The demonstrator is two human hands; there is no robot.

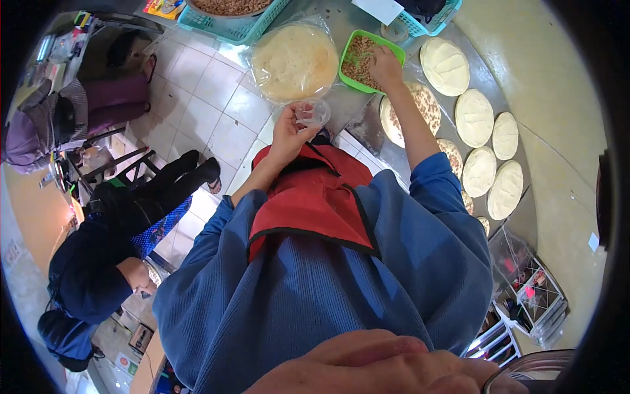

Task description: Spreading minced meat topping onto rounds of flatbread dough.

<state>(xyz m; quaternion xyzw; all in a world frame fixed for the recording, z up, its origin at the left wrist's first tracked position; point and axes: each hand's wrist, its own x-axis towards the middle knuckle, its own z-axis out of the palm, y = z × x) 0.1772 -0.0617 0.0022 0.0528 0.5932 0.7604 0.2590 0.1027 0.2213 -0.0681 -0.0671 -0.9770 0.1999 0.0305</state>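
My left hand (290,129) holds a small clear plastic cup (319,113) over the near side of the steel table, above my red apron (310,197). My right hand (385,68) reaches into a bright green plastic tray (353,87). Its fingertips are down in a crumbly brown filling (355,59) with green flecks, so whether they pinch any is hidden. Left of the tray lies a large round flatbread (295,61) in a clear plastic bag. Under my right forearm is a round flatbread with brown topping (427,103).
Several plain oval dough pieces (474,118) lie along the table's right side. At the back stand a teal basket (216,30) under a pan of brown crumbs (229,6), and another teal basket (445,22). A person in dark clothes (93,266) is at the left, beyond the tiled floor (202,106).
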